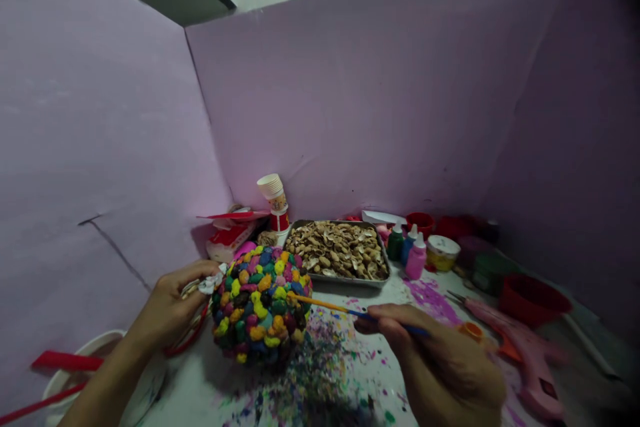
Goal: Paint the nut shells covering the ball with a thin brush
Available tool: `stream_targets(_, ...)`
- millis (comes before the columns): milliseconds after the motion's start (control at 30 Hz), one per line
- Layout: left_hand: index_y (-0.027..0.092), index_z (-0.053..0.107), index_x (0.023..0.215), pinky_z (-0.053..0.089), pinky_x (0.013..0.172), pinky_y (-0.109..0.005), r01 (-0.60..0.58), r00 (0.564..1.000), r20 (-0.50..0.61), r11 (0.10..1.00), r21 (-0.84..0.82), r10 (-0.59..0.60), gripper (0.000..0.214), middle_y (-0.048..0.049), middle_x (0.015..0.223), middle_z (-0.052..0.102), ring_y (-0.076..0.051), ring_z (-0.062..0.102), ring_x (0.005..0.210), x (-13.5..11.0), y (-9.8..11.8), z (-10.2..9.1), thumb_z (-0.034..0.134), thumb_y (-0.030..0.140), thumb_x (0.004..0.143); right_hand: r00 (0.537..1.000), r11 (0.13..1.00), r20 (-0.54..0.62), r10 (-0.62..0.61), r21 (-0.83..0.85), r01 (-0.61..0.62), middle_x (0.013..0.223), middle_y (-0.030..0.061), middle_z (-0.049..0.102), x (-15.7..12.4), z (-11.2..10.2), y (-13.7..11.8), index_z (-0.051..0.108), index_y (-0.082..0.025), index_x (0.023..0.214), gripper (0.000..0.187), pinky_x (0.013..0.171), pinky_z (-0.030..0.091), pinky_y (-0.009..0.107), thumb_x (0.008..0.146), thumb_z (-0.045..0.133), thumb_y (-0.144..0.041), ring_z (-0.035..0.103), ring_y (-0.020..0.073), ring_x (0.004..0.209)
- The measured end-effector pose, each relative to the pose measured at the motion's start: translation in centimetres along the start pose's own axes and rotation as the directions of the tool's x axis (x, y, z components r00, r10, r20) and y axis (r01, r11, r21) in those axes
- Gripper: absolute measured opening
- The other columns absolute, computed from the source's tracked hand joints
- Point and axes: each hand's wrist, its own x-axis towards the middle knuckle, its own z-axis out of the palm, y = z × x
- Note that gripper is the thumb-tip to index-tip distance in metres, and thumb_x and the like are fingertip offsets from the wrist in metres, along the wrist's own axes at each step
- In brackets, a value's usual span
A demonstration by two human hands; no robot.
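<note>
A round object covered in painted nut shells [260, 307], in yellow, orange, green, blue and purple, is held up above the paint-spattered table. My left hand [183, 293] is closed at its left edge, round a whitish crumpled piece [213, 280] that seems joined to it; the fingertips are partly hidden. In my right hand [430, 353] is a thin paintbrush [330, 305] with a blue and orange handle, pinched between thumb and fingers. Its tip touches the right side of the shell-covered ball. Behind the ball lies a metal tray [350, 282] full of bare peanut shells.
Green, blue and pink paint bottles [416, 259] stand right of the tray, by a white-lidded tub [443, 252]. A pink glue gun [525, 353] and a red bowl [533, 300] lie at right. Stacked paper cups [274, 195] rise behind. A white bucket [100, 347] is at left.
</note>
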Motion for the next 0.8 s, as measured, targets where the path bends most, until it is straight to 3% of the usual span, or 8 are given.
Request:
stream_targets(133,0.02,0.073,0.074,0.055,0.082,-0.034,0.067,0.998,-0.02,0.998,0.021,-0.066,0.027,-0.0072,0.085,0.078,-0.026,0.071,0.085,0.1,-0.1,-0.2,0.062,0.043,0.063,0.999,0.999,0.039,-0.028,0.015,0.028,0.07,-0.0041,0.076,0.1,0.1,-0.4,0.072,-0.023,0.086,0.017,0.058,0.055,0.014,0.084,0.062,-0.008,0.072,0.0094,0.06)
stream_targets(267,0.021,0.071,0.074,0.056,0.084,-0.039,0.096,0.995,-0.029,0.995,0.028,-0.095,0.033,-0.0075,0.085,0.078,-0.028,0.071,0.086,0.4,-0.3,-0.3,0.061,0.049,0.06,0.999,0.999,-0.045,0.001,0.041,0.001,0.069,-0.0018,0.075,0.3,0.2,-0.6,0.071,-0.02,0.084,0.015,0.057,0.055,0.016,0.085,0.062,-0.008,0.071,0.0098,0.059)
stream_targets(567,0.028,0.072,0.065,0.057,0.074,-0.032,0.133,0.986,-0.096,0.991,0.001,-0.132,0.025,-0.0008,0.074,0.077,-0.025,0.071,0.076,0.7,-0.5,-0.3,0.065,0.047,0.05,0.999,0.998,-0.04,0.024,0.063,-0.021,0.069,0.0017,0.075,0.6,0.4,-0.4,0.071,-0.015,0.083,0.011,0.057,0.054,0.016,0.086,0.061,-0.01,0.071,0.0097,0.059)
stream_targets(800,0.024,0.073,0.062,0.055,0.076,-0.029,0.261,0.959,-0.105,0.965,-0.015,-0.261,0.031,-0.002,0.072,0.077,-0.024,0.069,0.076,0.9,0.5,-0.3,0.067,0.045,0.04,0.999,0.999,-0.026,0.032,0.042,-0.031,0.065,0.003,0.073,0.5,0.4,0.0,0.071,-0.014,0.08,0.012,0.054,0.053,0.019,0.087,0.062,-0.013,0.07,0.0111,0.056)
